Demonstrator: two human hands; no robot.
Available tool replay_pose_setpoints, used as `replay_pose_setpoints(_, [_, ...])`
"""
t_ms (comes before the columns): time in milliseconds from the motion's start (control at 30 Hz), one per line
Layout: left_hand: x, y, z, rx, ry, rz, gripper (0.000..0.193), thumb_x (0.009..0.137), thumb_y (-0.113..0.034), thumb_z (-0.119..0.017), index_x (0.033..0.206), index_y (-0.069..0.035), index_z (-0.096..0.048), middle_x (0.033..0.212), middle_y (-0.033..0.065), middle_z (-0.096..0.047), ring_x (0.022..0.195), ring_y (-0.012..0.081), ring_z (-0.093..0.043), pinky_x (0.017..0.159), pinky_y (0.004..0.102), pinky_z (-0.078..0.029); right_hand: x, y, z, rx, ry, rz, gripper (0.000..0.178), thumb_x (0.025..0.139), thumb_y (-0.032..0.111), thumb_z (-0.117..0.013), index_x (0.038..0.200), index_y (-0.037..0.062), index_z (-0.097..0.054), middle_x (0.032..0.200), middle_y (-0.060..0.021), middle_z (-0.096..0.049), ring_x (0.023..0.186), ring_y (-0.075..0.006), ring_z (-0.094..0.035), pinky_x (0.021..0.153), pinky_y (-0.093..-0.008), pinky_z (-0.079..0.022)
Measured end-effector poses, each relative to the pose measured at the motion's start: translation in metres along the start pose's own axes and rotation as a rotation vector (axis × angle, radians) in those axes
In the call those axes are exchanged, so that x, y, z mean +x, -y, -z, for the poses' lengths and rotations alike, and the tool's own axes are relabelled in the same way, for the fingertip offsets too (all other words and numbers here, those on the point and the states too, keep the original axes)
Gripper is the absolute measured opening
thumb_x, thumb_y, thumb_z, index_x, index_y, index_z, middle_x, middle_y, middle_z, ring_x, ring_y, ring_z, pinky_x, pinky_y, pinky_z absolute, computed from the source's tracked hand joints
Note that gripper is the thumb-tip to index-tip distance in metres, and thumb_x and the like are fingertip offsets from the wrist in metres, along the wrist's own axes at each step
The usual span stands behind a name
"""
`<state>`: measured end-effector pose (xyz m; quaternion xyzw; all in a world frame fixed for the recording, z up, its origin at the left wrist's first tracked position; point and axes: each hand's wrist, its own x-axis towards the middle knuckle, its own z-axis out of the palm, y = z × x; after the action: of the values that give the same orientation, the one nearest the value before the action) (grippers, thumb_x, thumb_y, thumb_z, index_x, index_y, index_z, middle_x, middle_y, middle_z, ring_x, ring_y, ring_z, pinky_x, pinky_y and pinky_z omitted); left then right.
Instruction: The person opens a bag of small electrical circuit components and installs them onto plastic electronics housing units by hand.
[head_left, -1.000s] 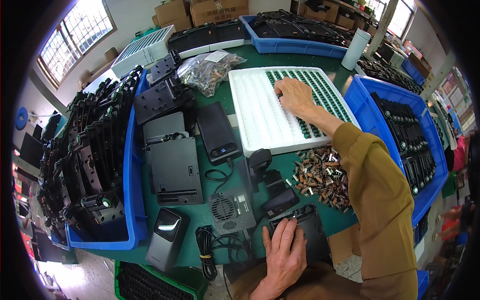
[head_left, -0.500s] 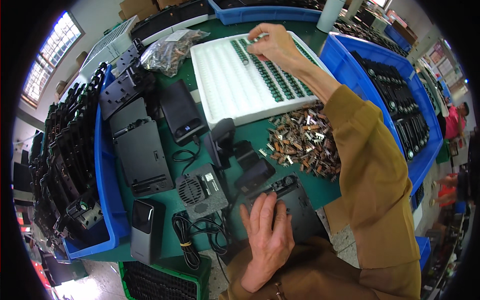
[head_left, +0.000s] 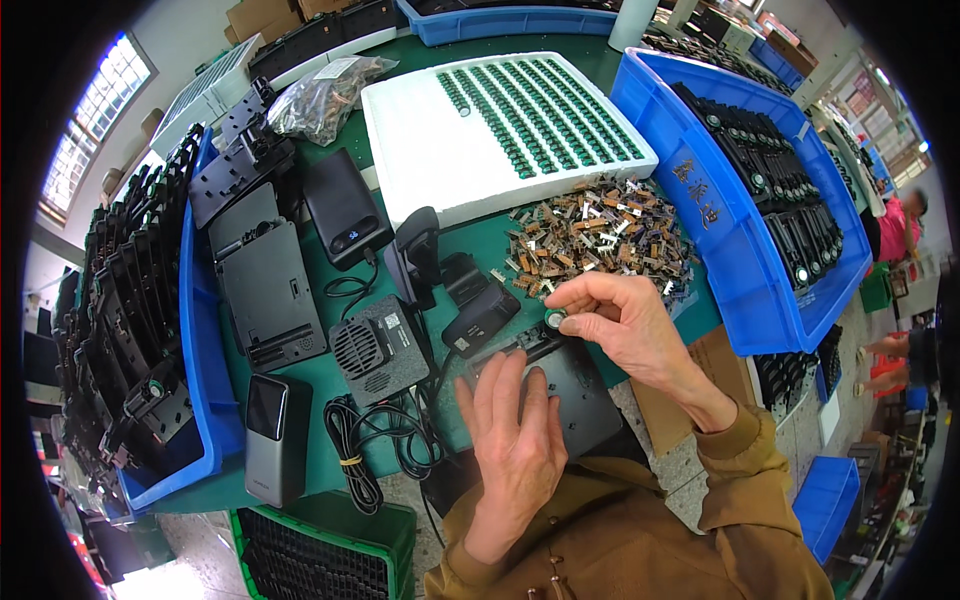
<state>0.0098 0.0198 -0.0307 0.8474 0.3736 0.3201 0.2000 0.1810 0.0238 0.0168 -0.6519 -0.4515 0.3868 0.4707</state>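
A black plastic housing (head_left: 588, 400) lies at the near edge of the green table, in front of my body. On its left part rests my left hand (head_left: 515, 430), open, with the fingers stretched out over the surface. Above the housing's far edge, my right hand (head_left: 635, 335) pinches a small round component (head_left: 555, 318) with a silver face and green rim between thumb and forefinger. Beyond is a white foam tray (head_left: 415, 150) with rows of small green parts (head_left: 540, 110). A pile of small metal and brown pieces (head_left: 600, 235) lies between tray and right hand.
Blue bins with black housings flank the table, one on the left (head_left: 205, 370) and one on the right (head_left: 690, 190). A black speaker box (head_left: 375, 350), coiled cable (head_left: 355, 455), grey power bank (head_left: 277, 440) and black power bank (head_left: 345, 205) stand left of my hands. A green crate (head_left: 390, 540) sits below.
My right hand has come back from the foam tray to above the black housing, with the small round component in its fingers. My left hand stays on the housing.
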Motion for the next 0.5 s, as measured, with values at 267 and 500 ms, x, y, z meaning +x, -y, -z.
replay_pose_setpoints(267, [0.001,-0.002,0.002,0.015,0.007,0.008,0.031,0.075,-0.001,-0.067,0.106,0.003,-0.064,0.127,0.0151,-0.051,0.123,0.0358,-0.046,0.104,0.059,-0.03,-0.003,-0.021,0.0,-0.13,-0.034,0.078,0.021,0.075,-0.004,-0.07,0.095,0.0023,-0.069,0.08,-0.0005,-0.056,0.061,-0.006,-0.048,0.056,-0.0215,-0.041])
replay_pose_setpoints(500, [0.002,-0.001,0.001,0.018,0.02,0.011,0.032,0.075,-0.001,-0.067,0.106,0.003,-0.064,0.126,0.0154,-0.051,0.122,0.0363,-0.046,0.104,0.0583,-0.03,-0.008,-0.017,0.001,-0.171,-0.022,0.032,0.021,0.075,-0.001,-0.069,0.096,0.0011,-0.069,0.08,-0.0048,-0.058,0.062,-0.0101,-0.055,0.057,-0.0254,-0.044])
